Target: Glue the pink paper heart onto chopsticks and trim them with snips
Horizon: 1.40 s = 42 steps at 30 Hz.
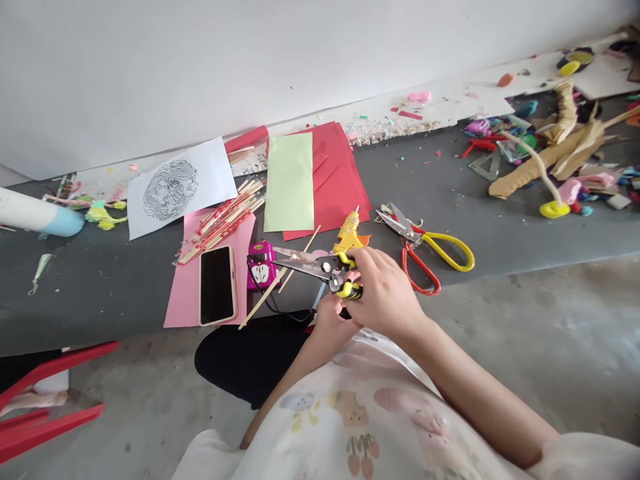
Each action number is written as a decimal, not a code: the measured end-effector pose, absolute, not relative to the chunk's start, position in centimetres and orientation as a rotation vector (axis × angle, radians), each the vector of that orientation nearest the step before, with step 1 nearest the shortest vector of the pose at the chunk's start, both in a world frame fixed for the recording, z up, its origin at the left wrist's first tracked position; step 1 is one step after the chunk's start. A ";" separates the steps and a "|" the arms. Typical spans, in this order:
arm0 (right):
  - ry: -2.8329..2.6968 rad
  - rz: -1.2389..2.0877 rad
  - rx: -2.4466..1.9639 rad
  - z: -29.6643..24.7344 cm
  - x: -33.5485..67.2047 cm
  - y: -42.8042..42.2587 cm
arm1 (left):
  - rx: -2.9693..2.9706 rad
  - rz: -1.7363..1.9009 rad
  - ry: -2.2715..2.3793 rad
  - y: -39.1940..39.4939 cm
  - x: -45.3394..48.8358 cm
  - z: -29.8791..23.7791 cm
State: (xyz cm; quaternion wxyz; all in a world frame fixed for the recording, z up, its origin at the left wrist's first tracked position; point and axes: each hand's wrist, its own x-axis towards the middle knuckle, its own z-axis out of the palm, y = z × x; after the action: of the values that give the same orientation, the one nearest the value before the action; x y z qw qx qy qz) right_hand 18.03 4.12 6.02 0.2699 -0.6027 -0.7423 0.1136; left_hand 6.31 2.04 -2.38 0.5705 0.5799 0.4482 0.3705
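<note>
My right hand [383, 293] is wrapped around the black and yellow handles of a pair of scissors [320, 268]. Its blades stand apart and point left. Below, my left hand [334, 317] is curled against the lower handle, its fingertips mostly hidden behind my right hand. A yellow glue gun [350, 230] lies just beyond the scissors. Under and beside the blades are thin wooden sticks [265, 298] and a purple power socket [261, 265] with a black plug in it. To the right rests a larger pair of scissors [420, 243] with one red and one yellow handle.
A phone [218, 285] lies on pink paper [180, 293], near a bundle of sticks [225, 220]. Behind are a printed sheet [200, 177], green paper [289, 183] and red paper [343, 173]. Craft scraps and cardboard [540, 167] clutter the right; a red stool [55, 373] stands lower left.
</note>
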 end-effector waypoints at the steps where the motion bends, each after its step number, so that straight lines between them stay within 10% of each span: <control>1: -2.016 0.231 -1.656 6.2 18.5 4.2 | 1.412 0.893 1.054 2.0 5.8 -1.8; 9: -2.091 -0.080 -1.715 7.2 21.0 4.7 | 2.371 1.882 1.333 3.7 1.7 3.2; 42: -1.888 1.346 -1.487 5.8 22.9 4.5 | 2.320 1.101 1.558 5.5 1.2 6.0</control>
State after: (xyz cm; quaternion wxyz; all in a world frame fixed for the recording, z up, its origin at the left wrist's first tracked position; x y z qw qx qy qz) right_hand 22.87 4.49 5.83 0.1924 -0.5297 -0.6726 0.4796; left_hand 1.21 5.51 6.03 0.0688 0.7705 0.5175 0.3658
